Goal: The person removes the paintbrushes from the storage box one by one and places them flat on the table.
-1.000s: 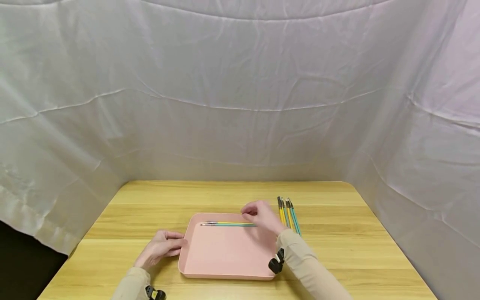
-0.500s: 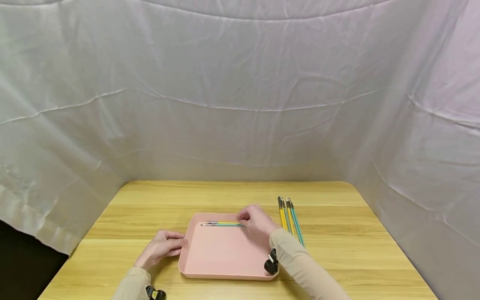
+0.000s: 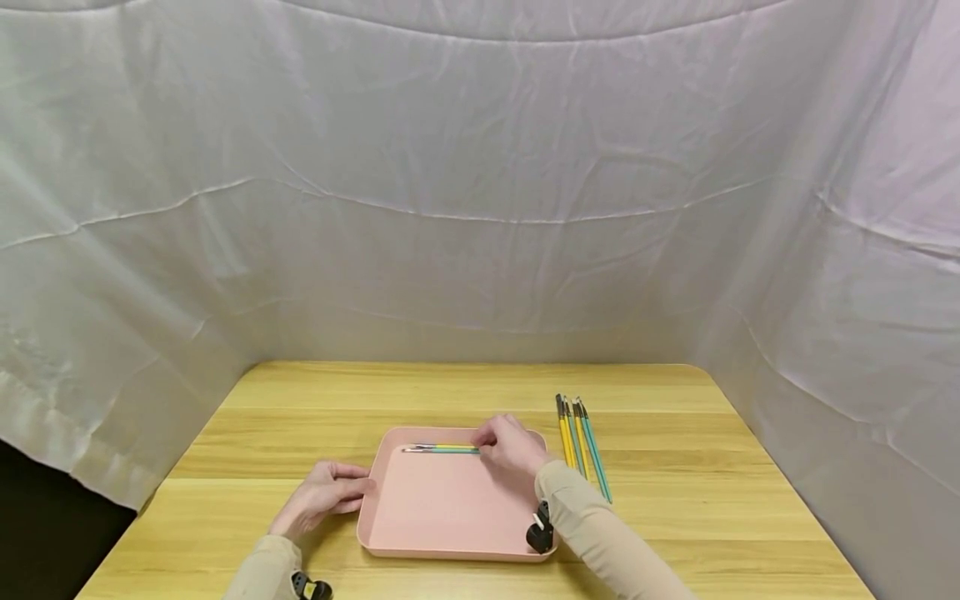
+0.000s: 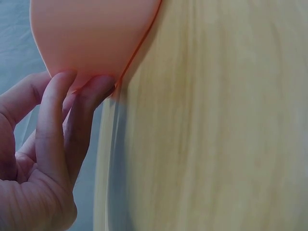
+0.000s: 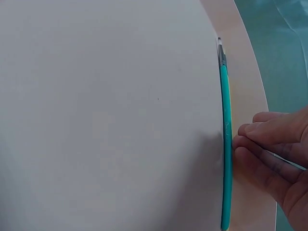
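Note:
A pink tray [image 3: 450,521] lies on the wooden table [image 3: 675,500]. A teal paintbrush [image 5: 225,144] and a yellow one lie side by side [image 3: 438,448] along the tray's far wall. My right hand [image 3: 512,446] is over their right end, its curled fingertips [image 5: 250,142] pinching the teal brush. My left hand [image 3: 322,496] rests on the table at the tray's left edge, and its fingertips [image 4: 91,91] touch the rim [image 4: 96,38]. Several more yellow and teal brushes [image 3: 581,442] lie on the table just right of the tray.
White cloth [image 3: 480,208] hangs behind and to both sides of the table. The table's left edge drops to a dark gap [image 3: 45,533]. Bare wood lies beyond the tray and to the right of the loose brushes.
My right hand has slid left and slightly nearer along the brushes in the tray, covering more of their right end. The left hand and tray have stayed still.

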A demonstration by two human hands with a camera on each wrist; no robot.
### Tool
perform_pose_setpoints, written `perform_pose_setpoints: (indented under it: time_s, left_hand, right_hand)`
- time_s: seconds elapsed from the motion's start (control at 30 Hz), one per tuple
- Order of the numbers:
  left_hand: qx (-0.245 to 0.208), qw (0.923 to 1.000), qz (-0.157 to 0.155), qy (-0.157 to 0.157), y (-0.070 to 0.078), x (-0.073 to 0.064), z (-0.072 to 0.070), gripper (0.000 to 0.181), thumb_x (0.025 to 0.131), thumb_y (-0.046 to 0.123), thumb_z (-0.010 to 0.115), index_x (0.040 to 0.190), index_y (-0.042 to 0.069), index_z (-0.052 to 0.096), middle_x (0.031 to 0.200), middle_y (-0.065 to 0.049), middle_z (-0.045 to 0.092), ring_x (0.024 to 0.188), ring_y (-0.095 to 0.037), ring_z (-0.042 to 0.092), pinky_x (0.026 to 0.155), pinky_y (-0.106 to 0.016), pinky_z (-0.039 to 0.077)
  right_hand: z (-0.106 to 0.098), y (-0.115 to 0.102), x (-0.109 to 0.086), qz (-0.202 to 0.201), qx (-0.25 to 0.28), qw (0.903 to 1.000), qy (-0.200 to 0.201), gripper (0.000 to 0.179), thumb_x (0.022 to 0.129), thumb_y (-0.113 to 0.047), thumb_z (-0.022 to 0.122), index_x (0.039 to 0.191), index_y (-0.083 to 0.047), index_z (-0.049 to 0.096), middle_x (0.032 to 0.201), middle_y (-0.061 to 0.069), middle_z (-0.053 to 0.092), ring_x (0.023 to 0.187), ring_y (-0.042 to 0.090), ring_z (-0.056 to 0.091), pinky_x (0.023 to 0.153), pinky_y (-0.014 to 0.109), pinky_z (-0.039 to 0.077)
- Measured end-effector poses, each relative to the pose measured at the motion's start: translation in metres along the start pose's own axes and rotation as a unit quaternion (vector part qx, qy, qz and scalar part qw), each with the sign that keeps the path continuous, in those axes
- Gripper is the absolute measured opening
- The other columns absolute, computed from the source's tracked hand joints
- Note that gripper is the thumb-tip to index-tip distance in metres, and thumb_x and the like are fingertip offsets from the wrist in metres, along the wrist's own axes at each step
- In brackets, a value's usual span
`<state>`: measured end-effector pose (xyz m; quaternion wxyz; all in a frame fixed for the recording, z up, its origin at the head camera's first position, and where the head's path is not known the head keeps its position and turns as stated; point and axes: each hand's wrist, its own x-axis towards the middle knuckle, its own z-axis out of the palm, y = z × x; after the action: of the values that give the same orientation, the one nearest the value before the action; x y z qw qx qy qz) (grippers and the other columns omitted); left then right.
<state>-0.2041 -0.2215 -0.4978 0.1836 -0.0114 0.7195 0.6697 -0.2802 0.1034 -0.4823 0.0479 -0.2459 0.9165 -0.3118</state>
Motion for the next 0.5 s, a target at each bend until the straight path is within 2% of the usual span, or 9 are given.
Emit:
perform_pose_setpoints:
  time_s: [0.33, 0.5]
  left_hand:
    - [-0.004, 1.0000, 0.003, 0.002, -0.0018, 0.0014, -0.0003, 0.043, 0.090, 0.002, 0.070, 0.122, -0.024, 0.056, 0.096, -0.005, 0.075, 0.083, -0.008, 0.071, 0.075, -0.020, 0.063]
    - [-0.006, 1.0000, 0.004, 0.004, -0.0021, 0.0017, 0.0003, 0.041, 0.090, 0.002, 0.070, 0.120, -0.023, 0.058, 0.092, -0.002, 0.075, 0.080, -0.006, 0.071, 0.072, -0.019, 0.063]
  right_hand:
    - [0.0004, -0.0032, 0.0009, -0.007, -0.014, 0.9999, -0.002, 0.024, 0.086, 0.005, 0.067, 0.101, -0.007, 0.080, 0.099, 0.006, 0.078, 0.098, 0.021, 0.065, 0.088, 0.037, 0.058]
    - [0.0029, -0.0027, 0.0017, -0.020, -0.032, 0.9993, -0.003, 0.025, 0.084, 0.008, 0.066, 0.100, -0.006, 0.079, 0.096, 0.006, 0.078, 0.093, 0.019, 0.067, 0.081, 0.031, 0.059]
